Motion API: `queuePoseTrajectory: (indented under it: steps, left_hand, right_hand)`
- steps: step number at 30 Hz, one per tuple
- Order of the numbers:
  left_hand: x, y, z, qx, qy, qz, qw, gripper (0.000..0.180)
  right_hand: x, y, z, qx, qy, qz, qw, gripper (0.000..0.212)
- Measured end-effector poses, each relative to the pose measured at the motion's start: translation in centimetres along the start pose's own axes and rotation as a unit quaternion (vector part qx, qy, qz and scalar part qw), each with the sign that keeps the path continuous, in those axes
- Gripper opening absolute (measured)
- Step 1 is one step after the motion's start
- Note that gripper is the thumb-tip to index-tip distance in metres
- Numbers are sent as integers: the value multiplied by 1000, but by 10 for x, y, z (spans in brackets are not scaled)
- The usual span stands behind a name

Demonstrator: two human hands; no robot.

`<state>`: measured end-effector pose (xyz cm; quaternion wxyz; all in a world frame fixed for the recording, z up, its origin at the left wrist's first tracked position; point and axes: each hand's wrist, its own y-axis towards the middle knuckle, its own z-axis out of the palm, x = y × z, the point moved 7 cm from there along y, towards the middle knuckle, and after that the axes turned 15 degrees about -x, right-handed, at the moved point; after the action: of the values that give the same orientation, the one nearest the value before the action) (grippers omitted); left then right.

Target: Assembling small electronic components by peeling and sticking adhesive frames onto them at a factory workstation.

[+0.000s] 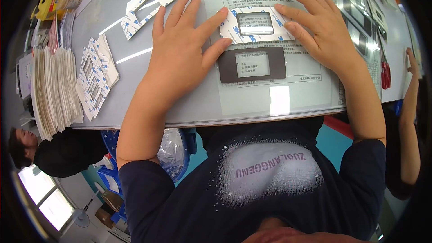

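Between my hands is a small rectangular panel [252,38], backed with white, blue-printed adhesive liner and with a dark-edged clear window in its middle. My left hand [182,49] holds its left end, thumb and index finger at the corners, the other fingers spread. At the right end, my right hand [321,31] grips it with thumb and index finger, its other fingers stretched away. Just nearer to me lies a dark grey panel [276,67] with rounded corners and a clear window. Both are over a printed sheet [310,67] on the table.
A liner-backed frame [130,24] lies at the far left. Several more frames [92,81] lie near a tall stack of white sheets [56,92]. Red-handled scissors or pliers [385,74] lie on the right. Other people are at both sides; a bag-lined bin [173,155] stands below the table.
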<state>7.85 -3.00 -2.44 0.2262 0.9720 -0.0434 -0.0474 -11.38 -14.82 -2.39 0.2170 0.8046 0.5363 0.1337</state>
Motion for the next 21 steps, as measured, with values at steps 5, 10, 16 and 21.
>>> queuePoseTrajectory:
  steps: [5,10,16,21]
  left_hand:
    - [-3,3,-2,2,-2,4,1000,48]
    - [0,6,-2,8,10,1,1000,47]
    - [8,6,-6,-4,-5,-9,1000,45]
    - [111,9,-32,-171,-14,-148,974,49]
  right_hand:
    - [12,10,7,-8,86,10,996,38]
    - [16,25,-4,67,120,40,990,45]
    - [-5,5,-22,-14,37,4,999,28]
    - [-4,12,-43,-49,99,52,993,23]
